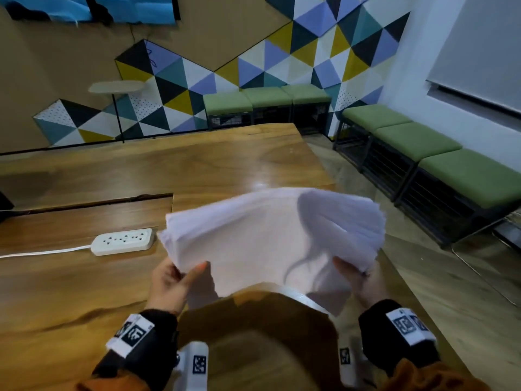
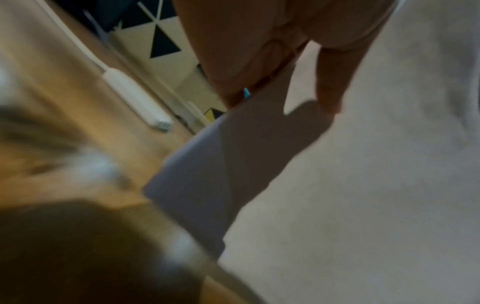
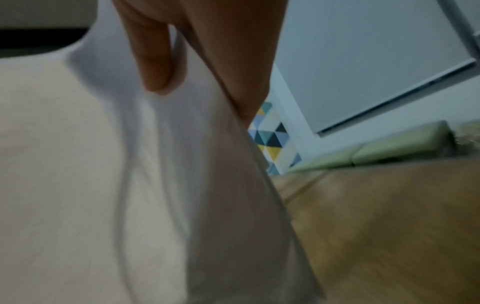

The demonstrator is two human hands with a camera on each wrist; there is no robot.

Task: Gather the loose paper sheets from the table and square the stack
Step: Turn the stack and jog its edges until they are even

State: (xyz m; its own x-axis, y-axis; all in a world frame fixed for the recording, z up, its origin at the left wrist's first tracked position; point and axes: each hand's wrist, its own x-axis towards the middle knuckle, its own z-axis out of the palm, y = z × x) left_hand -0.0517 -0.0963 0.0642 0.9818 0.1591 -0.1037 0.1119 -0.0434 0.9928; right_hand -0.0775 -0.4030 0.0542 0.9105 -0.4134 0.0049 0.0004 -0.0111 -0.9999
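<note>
A thick, uneven stack of white paper sheets (image 1: 262, 238) is held up above the wooden table (image 1: 84, 283), its edges fanned and blurred. My left hand (image 1: 174, 280) grips the stack's near left side, thumb on top. My right hand (image 1: 355, 275) grips the near right side, thumb on top. In the left wrist view the thumb (image 2: 335, 82) presses on the paper stack (image 2: 337, 195). In the right wrist view the thumb (image 3: 153, 59) lies on the bent sheets (image 3: 78, 164), and the fingers underneath are hidden.
A white power strip (image 1: 122, 241) with its cord lies on the table left of the stack. Green cushioned benches (image 1: 439, 153) line the right wall and the far wall. The table's right edge (image 1: 324, 162) drops to the floor.
</note>
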